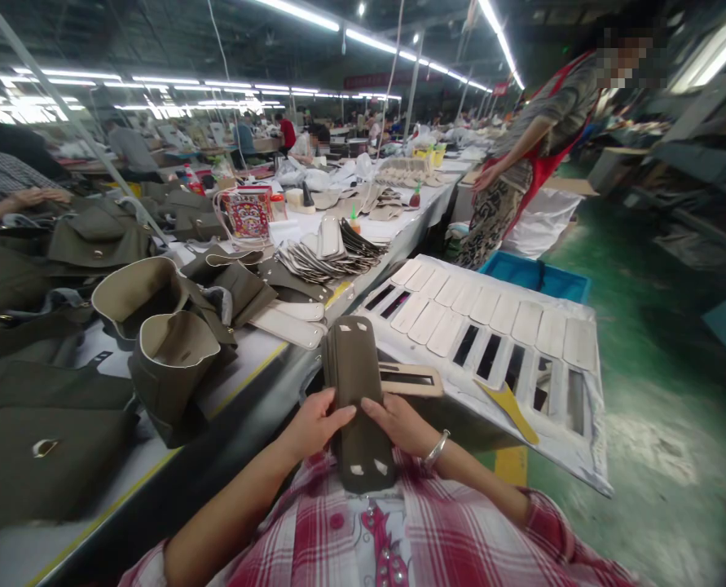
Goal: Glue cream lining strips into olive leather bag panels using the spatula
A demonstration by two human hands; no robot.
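A long, olive-brown piece with round corners (pixel 363 363) is held in front of a red-and-white plaid shirt (pixel 460 534). Its left edge is pinched by the left grip (pixel 314 425), nearly closed, with the thumb on top. Its right side is held the same way by the right grip (pixel 404 425); the fingers underneath cannot be seen. A flat, cream frame with a dark slot (pixel 437 381) is seen just beside the right grip.
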